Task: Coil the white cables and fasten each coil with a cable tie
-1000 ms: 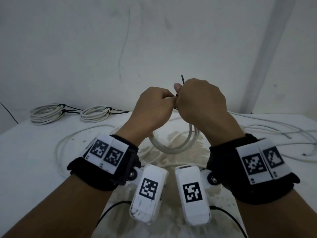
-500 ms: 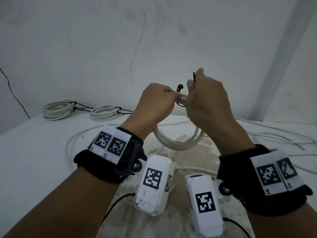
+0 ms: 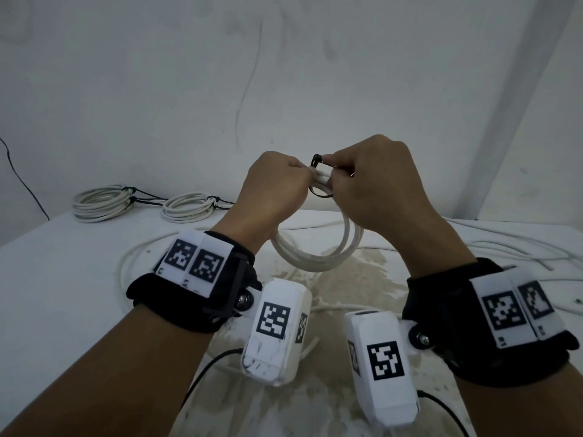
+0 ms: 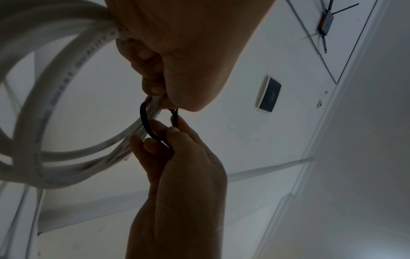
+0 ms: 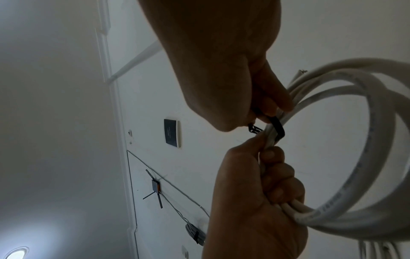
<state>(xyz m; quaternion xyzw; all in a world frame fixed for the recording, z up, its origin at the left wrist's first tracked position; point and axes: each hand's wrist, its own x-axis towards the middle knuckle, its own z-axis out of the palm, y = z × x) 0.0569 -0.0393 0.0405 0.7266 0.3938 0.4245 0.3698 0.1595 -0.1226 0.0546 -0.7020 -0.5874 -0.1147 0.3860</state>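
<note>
L hand [image 3: 277,187] is fisted round the top of the coil [image 3: 315,250], fingers curled tight on the bunched strands, held up in the air over the table [image 3: 63,263]. R hand [image 3: 378,184] sits right beside it, thumb and fingertips pinching the black tie [image 3: 320,162], which loops round the strands just next to the L grip. L wrist view shows the tie [image 4: 146,122] as a loose open curve round the bundle, not cinched yet; whether its tail is already through the head can't be told. R wrist view shows the tie's head [image 5: 252,129] poking out by the R thumb.

Handling, my read: the cable looks stiffish and springy w/ a smooth jacket, so the turns will likely try to fan out if the L grip slackens. Light enough for one hand. Best hold is where it is now, all strands clamped together close to the tie. The tie is thin and bendy, so pinch it near the tail end and pull straight.

Further out: two tied coils [image 3: 101,203] [image 3: 192,206] lie at the far L of the table, and loose cable [image 3: 504,247] trails across the R side.
</note>
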